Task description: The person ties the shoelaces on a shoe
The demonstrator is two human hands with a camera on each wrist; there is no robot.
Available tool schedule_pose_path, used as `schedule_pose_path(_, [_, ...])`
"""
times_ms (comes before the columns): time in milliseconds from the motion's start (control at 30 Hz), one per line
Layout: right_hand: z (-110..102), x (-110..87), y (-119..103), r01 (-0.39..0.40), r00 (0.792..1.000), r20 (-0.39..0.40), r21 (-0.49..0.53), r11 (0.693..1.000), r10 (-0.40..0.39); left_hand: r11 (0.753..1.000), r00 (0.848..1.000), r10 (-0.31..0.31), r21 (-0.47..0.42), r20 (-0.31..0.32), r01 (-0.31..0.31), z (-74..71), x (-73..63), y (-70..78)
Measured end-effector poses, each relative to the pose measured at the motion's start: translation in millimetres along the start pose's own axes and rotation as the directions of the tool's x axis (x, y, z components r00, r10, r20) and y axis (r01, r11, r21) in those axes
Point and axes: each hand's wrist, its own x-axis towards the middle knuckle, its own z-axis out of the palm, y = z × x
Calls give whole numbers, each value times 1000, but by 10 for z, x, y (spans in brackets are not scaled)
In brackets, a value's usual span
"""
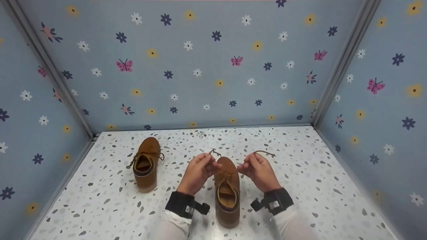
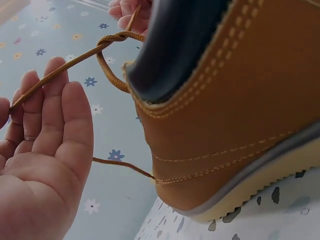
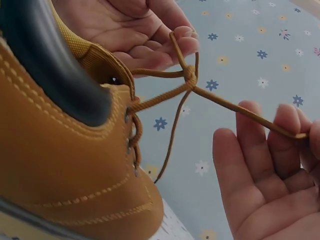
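Observation:
A brown lace-up shoe (image 1: 228,216) stands on the floor between both hands, its toe pointing away from me. My left hand (image 1: 198,171) pinches one strand of its shoelace (image 2: 65,67) between thumb and finger, on the left of the shoe. On the other side, my right hand (image 1: 262,171) pinches the other strand, which stretches taut across its fingers in the right wrist view. The two strands cross in a knot (image 3: 190,79) held away from the shoe's eyelets. Loose lace ends stick out past both hands, and a thin length hangs below the knot.
A second brown shoe (image 1: 146,181), with its lace in a bow, stands to the left. Under both shoes is a white speckled floor (image 1: 110,213). Blue panels with flowers and butterflies (image 1: 200,66) enclose it at the back and both sides.

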Motion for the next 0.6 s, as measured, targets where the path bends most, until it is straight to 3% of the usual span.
schedule_pose_path(233, [60,-3,56,-9,999,36,145,989,4,994,1000,0,-105,13,2,-5,0,-22])
schedule_pose_path(600, [26,11,75,22,1000,12,133,991,-24,996,999,-29,-88,22,31,-67,10,-27])
